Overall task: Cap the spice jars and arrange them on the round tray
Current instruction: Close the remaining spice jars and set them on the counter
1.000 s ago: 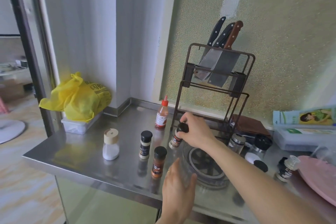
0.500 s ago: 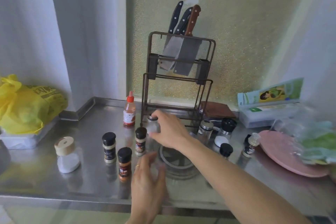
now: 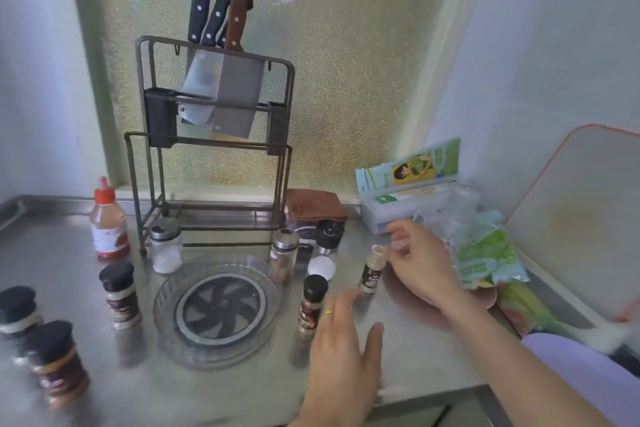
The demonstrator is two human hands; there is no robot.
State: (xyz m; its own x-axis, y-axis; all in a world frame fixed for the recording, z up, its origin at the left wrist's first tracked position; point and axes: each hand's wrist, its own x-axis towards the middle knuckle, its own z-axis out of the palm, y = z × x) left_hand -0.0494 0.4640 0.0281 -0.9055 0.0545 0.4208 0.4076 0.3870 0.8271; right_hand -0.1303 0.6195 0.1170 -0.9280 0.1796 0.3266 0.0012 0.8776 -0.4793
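Round tray: clear plastic, dark pinwheel-patterned centre, lying flat on the stainless-steel counter; nothing stands in it.

Uncapped spice jar: small, pale contents, dark label, upright on the counter at about 3 o'clock from the tray, well outside its rim. The right hand is just beside its open mouth, fingers loosely curled; blur hides whether they touch the jar, and the hand appears to hold nothing.

Black-capped jar: upright, between the tray and the uncapped jar. The left hand hovers low at 5 o'clock from the tray, fingers extended and relaxed, gripping nothing.

Further black-capped jars: one at 9 o'clock beside the tray; two at 8 o'clock near the counter's front left, blurred.

At 11 o'clock: steel-lidded shaker with white contents. At 1 o'clock: steel-lidded jar and black-topped grinder, close together.

Surroundings: red-capped sauce bottle at 10 o'clock; metal knife rack at 12 o'clock holding knives and cleavers, against a textured green-gold wall panel. Brown folded cloth behind the grinder. Box of plastic wrap and green plastic bags at 2 o'clock. Pale cutting board leaning at far right.
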